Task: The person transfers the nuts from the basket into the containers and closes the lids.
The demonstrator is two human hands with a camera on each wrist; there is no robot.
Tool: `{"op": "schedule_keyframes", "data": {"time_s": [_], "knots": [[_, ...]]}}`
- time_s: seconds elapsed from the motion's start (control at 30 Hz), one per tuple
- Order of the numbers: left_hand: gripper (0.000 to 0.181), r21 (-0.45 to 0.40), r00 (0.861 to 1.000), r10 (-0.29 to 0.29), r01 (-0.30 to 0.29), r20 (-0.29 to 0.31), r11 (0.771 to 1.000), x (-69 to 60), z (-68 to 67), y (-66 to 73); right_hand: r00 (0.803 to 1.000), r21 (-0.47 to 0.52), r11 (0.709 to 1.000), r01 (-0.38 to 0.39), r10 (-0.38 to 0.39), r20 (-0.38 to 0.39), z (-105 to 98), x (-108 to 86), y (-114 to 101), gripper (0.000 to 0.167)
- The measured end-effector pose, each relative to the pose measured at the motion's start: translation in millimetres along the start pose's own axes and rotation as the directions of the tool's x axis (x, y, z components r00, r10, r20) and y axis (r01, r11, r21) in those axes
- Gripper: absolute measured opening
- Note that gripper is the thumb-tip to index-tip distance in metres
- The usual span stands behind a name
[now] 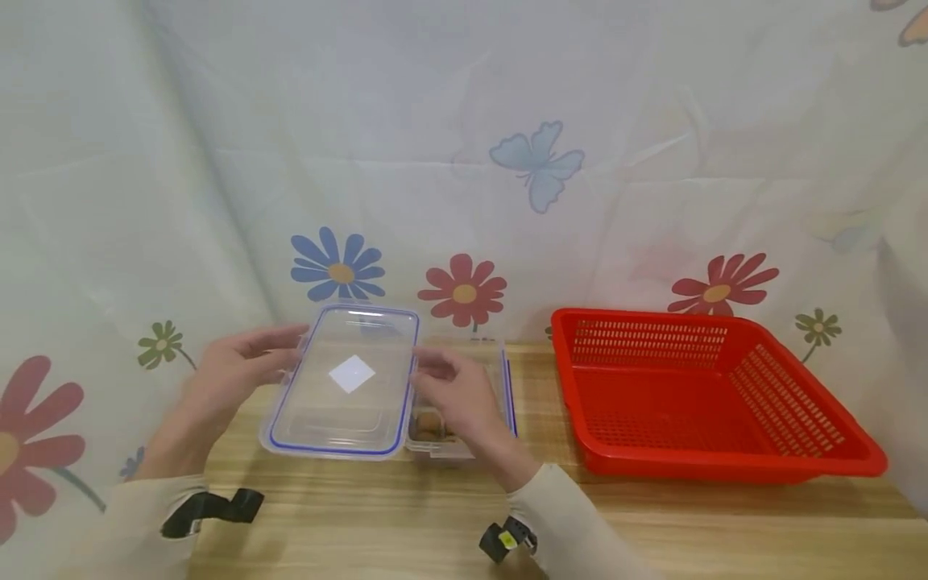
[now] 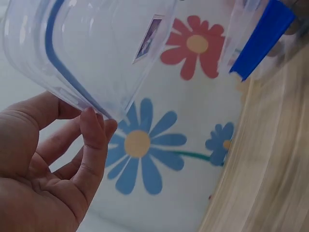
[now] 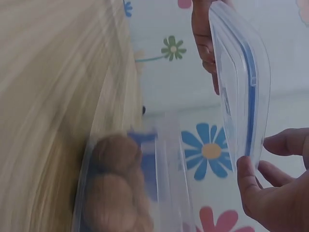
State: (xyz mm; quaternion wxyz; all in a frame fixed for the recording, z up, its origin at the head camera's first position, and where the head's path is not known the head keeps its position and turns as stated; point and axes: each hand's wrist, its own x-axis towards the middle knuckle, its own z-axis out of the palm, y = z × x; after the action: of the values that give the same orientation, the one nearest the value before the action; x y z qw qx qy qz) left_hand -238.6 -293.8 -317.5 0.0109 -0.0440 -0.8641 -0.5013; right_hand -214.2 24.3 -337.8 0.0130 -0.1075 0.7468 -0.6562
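A clear plastic lid (image 1: 370,411) with a blue sealing strip and a small white diamond-shaped label is held up in the air, tilted. My left hand (image 1: 228,374) pinches its left edge between thumb and fingers. On the opposite edge, the thumb and fingers of my right hand (image 1: 460,395) pinch the rim. Behind and to the right of the lid, a clear plastic box (image 3: 171,193) stands on the table, partly hidden by my right hand. Inside it lie several brown rounded things (image 3: 111,203), too blurred to name. A blue clip (image 2: 263,41) shows on the box's side.
A red plastic basket (image 1: 652,459) with slotted walls sits on the right of the wooden table (image 1: 348,515). Behind the table hangs a pale curtain (image 1: 406,193) printed with flowers and a butterfly. Each wrist wears a black strap.
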Motion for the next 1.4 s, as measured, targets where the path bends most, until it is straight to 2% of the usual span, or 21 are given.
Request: {"op": "schedule_keyframes", "data": {"time_s": [0.2,0.3,0.43,0.73,0.93,1.27,1.4], "knots": [[0.051,-0.059,0.999,0.042,-0.041,0.005,0.997,8.3,29.7,13.6,1.000,-0.038,0.999,0.012,-0.012,-0.002,-29.6,2.0,4.9,0.035],[0.051,-0.105,0.998,0.055,-0.054,0.003,0.993,14.4,44.5,19.5,1.000,-0.042,0.999,-0.014,0.013,-0.023,-43.0,0.5,5.2,0.036],[0.049,-0.164,0.998,0.055,-0.055,-0.003,0.985,20.5,57.5,25.5,0.997,-0.067,0.996,-0.054,0.049,-0.061,-54.5,0.7,2.1,0.035],[0.048,-0.255,0.999,0.032,-0.029,0.009,0.967,29.2,77.9,39.0,0.992,-0.171,0.983,-0.073,0.053,-0.116,-75.6,4.2,-7.3,0.033],[0.046,-0.317,0.999,0.036,-0.032,0.005,0.948,33.4,91.9,46.9,0.987,-0.175,0.979,-0.106,0.083,-0.134,-90.0,2.2,-8.5,0.037],[0.042,-0.380,0.997,0.052,-0.024,0.062,0.924,34.5,101.5,45.5,0.987,-0.161,0.983,-0.089,0.065,-0.147,-101.5,5.5,-5.1,0.039],[0.045,-0.363,0.993,0.078,-0.042,0.086,0.931,33.6,101.4,42.7,0.987,-0.154,0.985,-0.083,0.059,-0.151,-102.8,6.6,-4.5,0.038]]}}
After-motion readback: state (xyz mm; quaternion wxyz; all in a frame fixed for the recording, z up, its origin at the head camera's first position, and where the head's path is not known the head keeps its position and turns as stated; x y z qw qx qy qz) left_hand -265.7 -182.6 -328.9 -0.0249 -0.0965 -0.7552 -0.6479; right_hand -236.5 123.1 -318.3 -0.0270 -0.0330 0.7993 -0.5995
